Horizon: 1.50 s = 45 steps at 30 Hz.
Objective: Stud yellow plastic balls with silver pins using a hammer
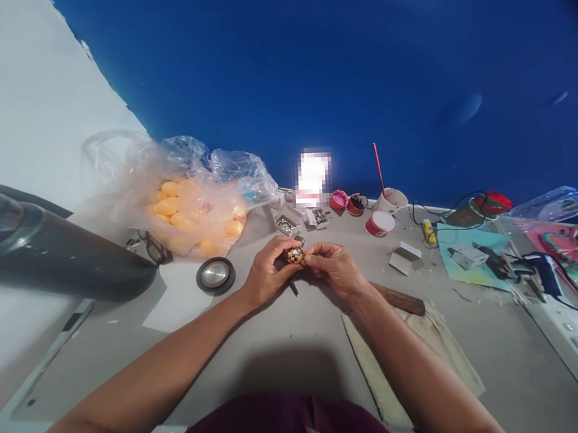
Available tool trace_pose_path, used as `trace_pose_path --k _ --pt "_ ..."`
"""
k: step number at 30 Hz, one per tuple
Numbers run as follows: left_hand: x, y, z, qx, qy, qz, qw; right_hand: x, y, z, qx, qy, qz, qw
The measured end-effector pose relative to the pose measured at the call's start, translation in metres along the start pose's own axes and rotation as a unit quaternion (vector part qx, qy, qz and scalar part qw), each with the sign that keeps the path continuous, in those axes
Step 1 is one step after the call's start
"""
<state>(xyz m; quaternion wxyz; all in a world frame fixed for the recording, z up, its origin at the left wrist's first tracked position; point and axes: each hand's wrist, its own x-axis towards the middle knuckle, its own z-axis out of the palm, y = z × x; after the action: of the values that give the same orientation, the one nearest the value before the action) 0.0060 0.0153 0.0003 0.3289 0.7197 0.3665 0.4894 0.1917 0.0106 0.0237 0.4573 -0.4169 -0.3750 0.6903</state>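
Note:
Over the middle of the table, my left hand [267,268] is closed around a small yellow egg [294,255] dotted with shiny metallic discs. My right hand [336,265] pinches with thumb and forefinger at the egg's right side; anything between those fingertips is too small to make out. Below the egg, a dark metal piece [293,288] shows on the table. A wooden handle [400,299] emerges from under my right wrist; whether it joins the metal piece is hidden. Just behind the hands are two small open boxes, one box [285,225] and another box [318,218], with shiny bits inside.
A plastic bag [197,214] of yellow eggs stands at back left, near a large dark cylinder [80,251]. A round black-rimmed metal lid [215,275] lies left. Paint pots [380,223], a white cup [391,200] and a folded cloth [448,350] are rightward.

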Motion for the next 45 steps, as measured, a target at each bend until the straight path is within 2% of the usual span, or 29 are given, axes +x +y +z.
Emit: trace_pose_path --k 11,21,29,32,36,39,41,45 --pt "-0.001 -0.002 0.001 0.001 0.002 -0.003 1.0 0.0 0.0 -0.001 -0.001 -0.004 0.007 1.0" --pt "0.001 0.0 -0.001 0.042 0.01 0.059 0.997 0.0 0.002 0.0 -0.034 0.004 -0.013 0.999" --pt "-0.001 0.002 0.002 0.024 0.018 0.023 0.999 -0.001 0.002 0.003 -0.064 0.023 -0.028 0.997" --pt "-0.002 0.004 0.004 0.023 0.03 0.018 0.999 0.0 0.003 0.003 -0.044 0.018 -0.017 0.999" --pt "-0.002 0.008 0.006 0.048 0.052 0.049 0.996 0.001 0.002 0.002 -0.021 0.011 0.007 1.0" --pt "-0.001 0.01 0.007 0.051 0.062 0.063 0.995 0.001 -0.001 -0.002 -0.009 -0.019 0.025 0.999" --pt "-0.002 0.01 0.008 0.036 0.055 0.041 0.997 0.0 -0.003 -0.004 -0.001 -0.039 0.025 0.999" --pt "-0.005 0.007 0.009 -0.035 0.025 -0.053 0.998 0.0 -0.002 -0.006 -0.01 -0.049 0.01 0.999"
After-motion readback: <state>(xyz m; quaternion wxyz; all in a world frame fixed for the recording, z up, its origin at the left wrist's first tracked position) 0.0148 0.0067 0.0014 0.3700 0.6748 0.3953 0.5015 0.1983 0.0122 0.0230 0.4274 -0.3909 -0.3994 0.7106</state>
